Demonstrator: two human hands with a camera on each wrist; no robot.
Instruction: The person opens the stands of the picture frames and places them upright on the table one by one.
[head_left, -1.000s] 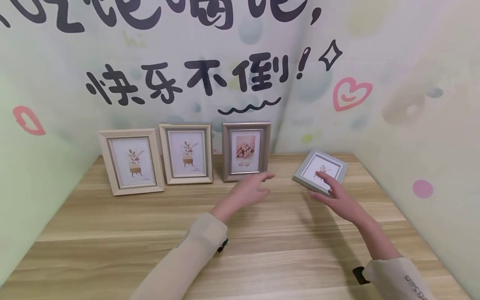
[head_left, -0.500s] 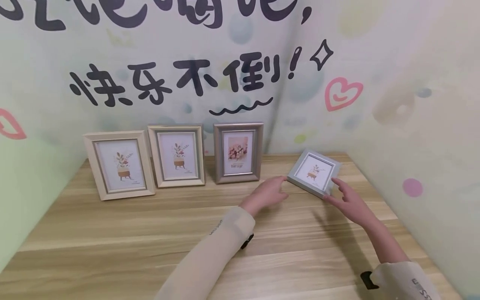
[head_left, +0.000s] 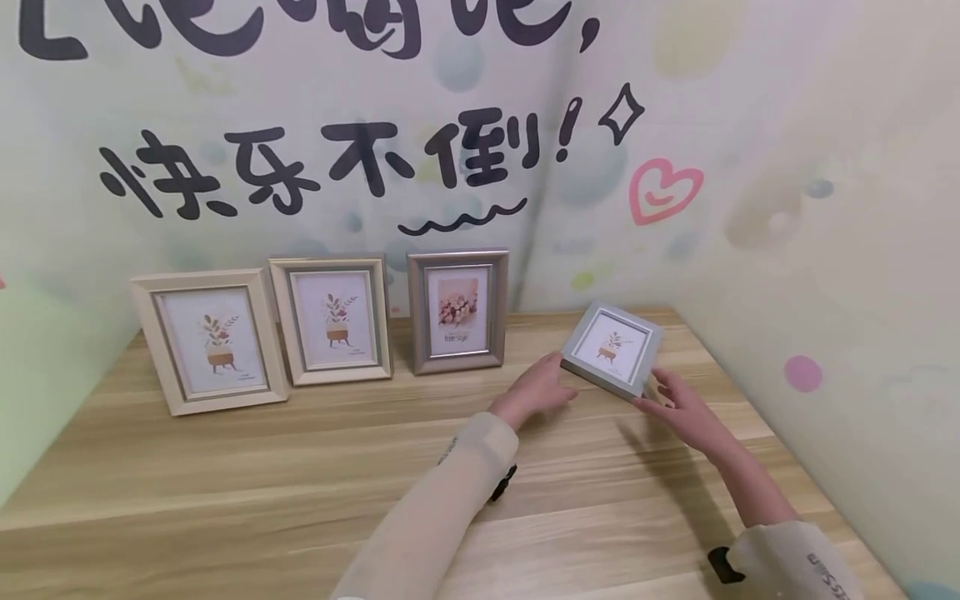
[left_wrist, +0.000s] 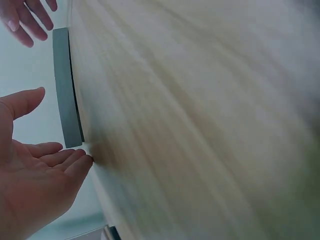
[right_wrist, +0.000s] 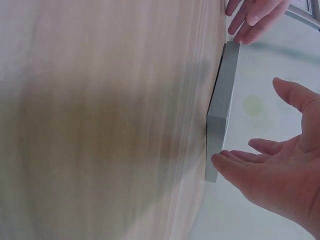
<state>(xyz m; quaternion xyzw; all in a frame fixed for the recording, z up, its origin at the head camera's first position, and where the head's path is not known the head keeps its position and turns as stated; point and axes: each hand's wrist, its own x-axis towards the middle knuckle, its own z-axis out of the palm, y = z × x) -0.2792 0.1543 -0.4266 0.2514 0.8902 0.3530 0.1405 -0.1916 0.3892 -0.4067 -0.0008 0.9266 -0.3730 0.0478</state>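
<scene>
A grey-blue photo frame [head_left: 611,348] lies face up on the wooden table, turned at an angle, showing a potted-plant print. At its left corner is my left hand [head_left: 534,390], fingers extended and the tips at the corner. My right hand [head_left: 686,417] is at the near right side, its fingertips at the frame's edge. In the left wrist view, the frame's side [left_wrist: 67,87] stands just beyond the fingertips of my left hand [left_wrist: 42,175], thumb apart. The right wrist view has my right hand [right_wrist: 285,165] with fingers stretched against the frame's side [right_wrist: 220,110].
Three photo frames stand upright along the back: a cream one [head_left: 213,342], a champagne one [head_left: 333,321] and a brown-grey one [head_left: 459,312] with a flower picture. Behind the wood-grain table [head_left: 300,467] hangs a printed backdrop [head_left: 570,242]; another wall [head_left: 847,275] borders the right.
My left hand has moved right, past the brown-grey frame, to the grey-blue frame's left corner. My right hand has drawn back from over that frame to its near right edge. The view has shifted right.
</scene>
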